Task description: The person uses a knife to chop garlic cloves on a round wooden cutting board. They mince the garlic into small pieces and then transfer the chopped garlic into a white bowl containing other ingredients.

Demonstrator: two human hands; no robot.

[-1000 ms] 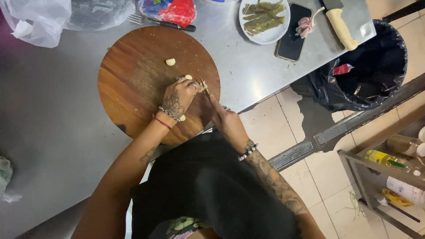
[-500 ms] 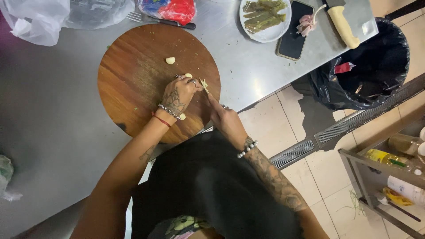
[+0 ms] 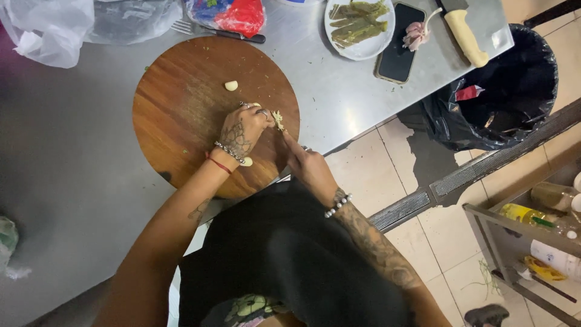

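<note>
Pinching a small pale garlic clove (image 3: 278,118) between both sets of fingertips, the left hand (image 3: 242,130) and right hand (image 3: 310,166) met over the round wooden board (image 3: 175,115), near another peeled clove (image 3: 231,85).

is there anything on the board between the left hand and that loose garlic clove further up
Nothing visible. The left hand is on the round wooden board, and the loose garlic clove lies just beyond its fingers with only bare wood between. Another clove sits by the wrist, off that line.
</note>
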